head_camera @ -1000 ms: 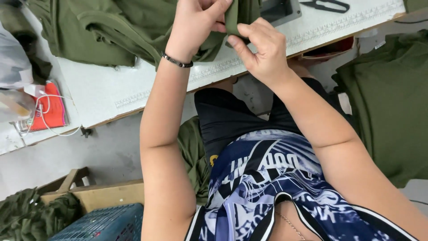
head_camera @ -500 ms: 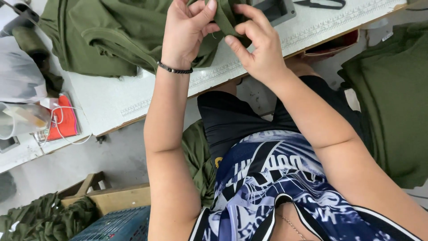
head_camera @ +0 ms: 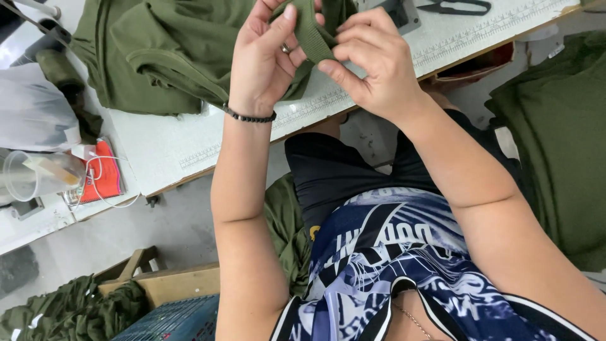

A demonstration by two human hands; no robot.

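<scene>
Top center: left hand (head_camera: 265, 60) and right hand (head_camera: 372, 63) both pinching a green ribbed strip (head_camera: 312, 35) over the white table (head_camera: 158, 145); folding step, next needs even edges.

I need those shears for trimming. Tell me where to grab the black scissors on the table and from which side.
Grip the black scissors by the looped handles, the end toward the table's right. They lie flat at the far edge of the white table, beyond the right hand. Come from above and the right; the handles look clear there, while the blades point left toward the dark machine part.
</scene>
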